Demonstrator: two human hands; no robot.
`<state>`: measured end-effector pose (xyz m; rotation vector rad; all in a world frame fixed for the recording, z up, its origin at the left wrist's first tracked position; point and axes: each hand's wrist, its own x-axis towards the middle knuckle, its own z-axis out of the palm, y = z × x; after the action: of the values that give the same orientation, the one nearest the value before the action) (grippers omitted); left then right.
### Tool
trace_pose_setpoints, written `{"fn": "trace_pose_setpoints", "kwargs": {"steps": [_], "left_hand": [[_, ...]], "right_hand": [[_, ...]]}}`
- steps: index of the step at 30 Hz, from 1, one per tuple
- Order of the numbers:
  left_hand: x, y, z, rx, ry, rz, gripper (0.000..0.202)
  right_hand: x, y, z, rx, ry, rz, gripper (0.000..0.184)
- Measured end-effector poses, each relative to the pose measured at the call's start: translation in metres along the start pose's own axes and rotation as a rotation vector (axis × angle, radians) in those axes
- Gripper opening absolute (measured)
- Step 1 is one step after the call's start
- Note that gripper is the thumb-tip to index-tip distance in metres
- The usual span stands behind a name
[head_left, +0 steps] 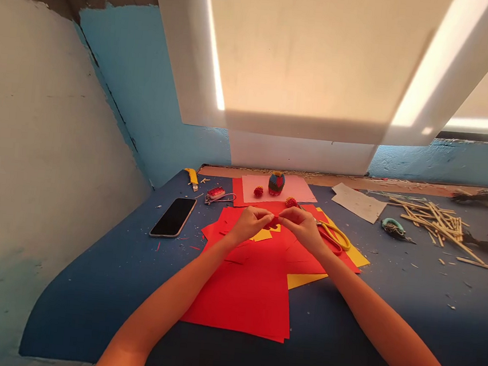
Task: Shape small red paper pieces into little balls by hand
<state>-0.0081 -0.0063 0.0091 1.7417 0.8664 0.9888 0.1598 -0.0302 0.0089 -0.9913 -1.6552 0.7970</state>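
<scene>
Over the middle of the desk, my left hand (249,225) and my right hand (303,228) meet with fingertips pinched. Between them is a small piece of red paper (274,221), mostly hidden by the fingers. Sheets of red paper (245,298) lie beneath, with yellow paper scraps (263,235) among them. Scissors (337,238) with red and yellow handles rest just right of my right hand. Beyond my fingers sit a small multicoloured barrel-shaped piece (276,184) and two small red textured balls, one on the left (258,191) and one on the right (291,202).
Left on the blue desk (98,307) are a phone (174,217), a yellow utility knife (191,178) and a small red object with a cord (216,193). Rightward lie a pale paper sheet (358,202), a teal-handled tool (392,226) and a pile of thin sticks (436,221).
</scene>
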Motion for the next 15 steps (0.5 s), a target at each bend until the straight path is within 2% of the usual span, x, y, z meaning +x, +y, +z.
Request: {"fn": "trace_pose_setpoints", "kwargs": {"steps": [3,6,10,12,13,15], "left_hand": [[-0.001,-0.001,0.0,0.037,-0.037,0.023,0.024],[-0.003,0.0,-0.003,0.144,-0.127,0.06,0.021],[-0.005,0.002,-0.009,0.22,-0.285,0.019,0.019],[-0.006,0.003,-0.011,0.216,-0.341,-0.013,0.018],[-0.005,0.004,-0.012,0.203,-0.346,-0.021,0.018],[-0.004,0.006,-0.012,0.15,-0.276,-0.023,0.017]], "right_hand": [[0.001,0.003,-0.001,0.043,-0.03,0.007,0.017],[0.001,0.004,-0.006,-0.014,-0.115,-0.021,0.019],[-0.002,0.0,-0.009,-0.161,-0.249,-0.068,0.024],[-0.003,-0.001,-0.009,-0.192,-0.276,-0.093,0.021],[-0.003,-0.001,-0.009,-0.184,-0.278,-0.113,0.019],[-0.002,0.002,-0.009,-0.149,-0.243,-0.182,0.019]]}}
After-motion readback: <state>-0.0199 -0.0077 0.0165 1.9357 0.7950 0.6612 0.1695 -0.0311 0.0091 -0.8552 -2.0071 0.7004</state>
